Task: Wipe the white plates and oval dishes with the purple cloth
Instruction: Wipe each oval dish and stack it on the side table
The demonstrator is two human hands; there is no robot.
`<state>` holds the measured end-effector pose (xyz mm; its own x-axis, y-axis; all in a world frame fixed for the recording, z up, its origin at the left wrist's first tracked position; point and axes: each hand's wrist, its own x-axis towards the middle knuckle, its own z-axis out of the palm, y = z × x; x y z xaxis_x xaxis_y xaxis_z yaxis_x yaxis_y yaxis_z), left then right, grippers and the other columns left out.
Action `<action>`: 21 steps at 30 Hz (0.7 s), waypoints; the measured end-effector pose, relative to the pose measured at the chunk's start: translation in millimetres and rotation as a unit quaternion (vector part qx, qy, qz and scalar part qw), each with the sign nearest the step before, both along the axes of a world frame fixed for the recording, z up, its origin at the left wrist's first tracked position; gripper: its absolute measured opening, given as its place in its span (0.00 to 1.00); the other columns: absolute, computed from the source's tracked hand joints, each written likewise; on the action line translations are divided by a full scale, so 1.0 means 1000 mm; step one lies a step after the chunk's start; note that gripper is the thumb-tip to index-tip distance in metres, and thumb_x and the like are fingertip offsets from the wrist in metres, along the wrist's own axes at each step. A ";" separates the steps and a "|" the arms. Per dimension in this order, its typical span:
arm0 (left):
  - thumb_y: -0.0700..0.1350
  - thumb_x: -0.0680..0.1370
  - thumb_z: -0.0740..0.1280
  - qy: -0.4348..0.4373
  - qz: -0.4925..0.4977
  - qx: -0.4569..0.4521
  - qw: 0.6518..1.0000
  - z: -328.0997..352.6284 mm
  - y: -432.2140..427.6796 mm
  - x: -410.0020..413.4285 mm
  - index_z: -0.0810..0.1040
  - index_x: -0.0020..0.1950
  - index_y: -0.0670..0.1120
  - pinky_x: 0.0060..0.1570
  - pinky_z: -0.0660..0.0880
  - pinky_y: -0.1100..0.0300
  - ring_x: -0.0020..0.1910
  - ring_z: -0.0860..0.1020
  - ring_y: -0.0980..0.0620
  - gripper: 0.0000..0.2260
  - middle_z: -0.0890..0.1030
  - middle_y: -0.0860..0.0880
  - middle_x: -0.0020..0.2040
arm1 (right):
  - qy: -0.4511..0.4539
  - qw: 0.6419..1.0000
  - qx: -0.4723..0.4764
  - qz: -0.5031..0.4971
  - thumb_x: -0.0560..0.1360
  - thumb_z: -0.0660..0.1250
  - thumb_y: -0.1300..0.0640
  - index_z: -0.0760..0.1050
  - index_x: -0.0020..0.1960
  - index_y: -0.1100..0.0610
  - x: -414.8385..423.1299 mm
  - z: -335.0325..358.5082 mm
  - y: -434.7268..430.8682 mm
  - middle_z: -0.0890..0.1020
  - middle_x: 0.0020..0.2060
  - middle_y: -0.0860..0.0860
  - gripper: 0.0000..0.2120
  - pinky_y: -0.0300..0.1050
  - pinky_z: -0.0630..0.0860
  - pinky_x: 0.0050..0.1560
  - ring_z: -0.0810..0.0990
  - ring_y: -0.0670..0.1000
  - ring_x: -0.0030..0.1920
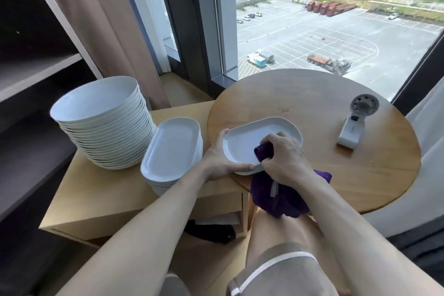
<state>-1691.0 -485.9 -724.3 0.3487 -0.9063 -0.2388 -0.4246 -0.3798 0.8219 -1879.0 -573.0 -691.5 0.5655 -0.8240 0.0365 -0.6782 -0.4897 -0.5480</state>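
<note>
dish [252,137]: I see it tilted at the table [312,103] edge, 8 o'clock.
left hand [222,161]: grips the dish at its 8 o'clock end, thumb along the near rim.
right hand [286,158]: fingers bunched round the purple cloth [278,199], pressing it into the dish at 5 o'clock.
dish pile [170,149]: 9 o'clock of the dish, on the cabinet [101,194].
plate pile [96,103]: 10 o'clock, same cabinet.
fan [349,131]: 3 o'clock, on the table.

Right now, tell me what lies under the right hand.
The purple cloth, gripped by the right hand and pressed onto the oval dish; the rest hangs past the table edge. The dish surface beneath the cloth is covered.
</note>
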 end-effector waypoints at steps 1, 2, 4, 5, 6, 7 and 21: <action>0.64 0.59 0.84 -0.016 0.003 -0.005 1.000 0.001 0.000 0.000 0.53 0.79 0.62 0.68 0.70 0.55 0.68 0.69 0.53 0.58 0.68 0.56 0.70 | -0.015 1.000 -0.002 -0.014 0.71 0.67 0.60 0.77 0.60 0.49 0.000 0.000 -0.002 0.73 0.50 0.44 0.19 0.47 0.70 0.53 0.70 0.51 0.55; 0.64 0.59 0.85 -0.034 0.006 -0.007 0.999 0.003 -0.001 0.000 0.54 0.79 0.60 0.66 0.69 0.57 0.68 0.68 0.54 0.57 0.67 0.56 0.69 | -0.030 0.999 -0.003 -0.031 0.71 0.67 0.60 0.78 0.59 0.49 0.000 0.001 -0.005 0.72 0.50 0.44 0.18 0.46 0.69 0.52 0.70 0.51 0.55; 0.63 0.59 0.85 -0.074 0.001 -0.001 0.997 0.009 -0.005 0.000 0.57 0.78 0.56 0.62 0.66 0.60 0.67 0.66 0.55 0.55 0.63 0.57 0.68 | -0.062 0.996 0.002 -0.065 0.70 0.68 0.59 0.79 0.57 0.48 -0.002 0.002 -0.009 0.71 0.50 0.44 0.16 0.44 0.67 0.52 0.70 0.50 0.54; 0.62 0.59 0.85 -0.093 -0.007 0.011 0.996 0.014 -0.008 0.000 0.58 0.77 0.54 0.62 0.65 0.61 0.68 0.65 0.55 0.55 0.62 0.57 0.67 | -0.076 0.994 0.009 -0.081 0.70 0.69 0.59 0.79 0.56 0.47 -0.003 0.002 -0.011 0.71 0.49 0.43 0.15 0.43 0.66 0.52 0.69 0.49 0.53; 0.62 0.59 0.85 -0.111 -0.018 0.030 0.993 0.018 -0.013 0.001 0.58 0.77 0.52 0.63 0.65 0.61 0.68 0.64 0.55 0.55 0.61 0.56 0.68 | -0.087 0.991 0.019 -0.095 0.70 0.70 0.58 0.79 0.54 0.46 -0.005 0.002 -0.013 0.71 0.48 0.42 0.15 0.42 0.66 0.51 0.70 0.48 0.52; 0.62 0.59 0.85 -0.125 -0.028 0.053 0.990 0.023 -0.017 0.002 0.58 0.77 0.50 0.64 0.65 0.61 0.68 0.64 0.54 0.56 0.61 0.55 0.68 | -0.096 0.989 0.030 -0.106 0.70 0.70 0.58 0.78 0.53 0.45 -0.006 0.002 -0.016 0.70 0.47 0.41 0.14 0.42 0.66 0.51 0.70 0.48 0.51; 0.71 0.58 0.81 -0.256 -0.125 0.248 0.926 0.052 -0.051 0.007 0.48 0.80 0.47 0.75 0.64 0.47 0.77 0.59 0.46 0.64 0.57 0.49 0.76 | -0.129 0.984 0.057 -0.105 0.71 0.69 0.59 0.77 0.63 0.49 -0.007 0.000 -0.018 0.72 0.53 0.43 0.21 0.42 0.66 0.53 0.73 0.50 0.57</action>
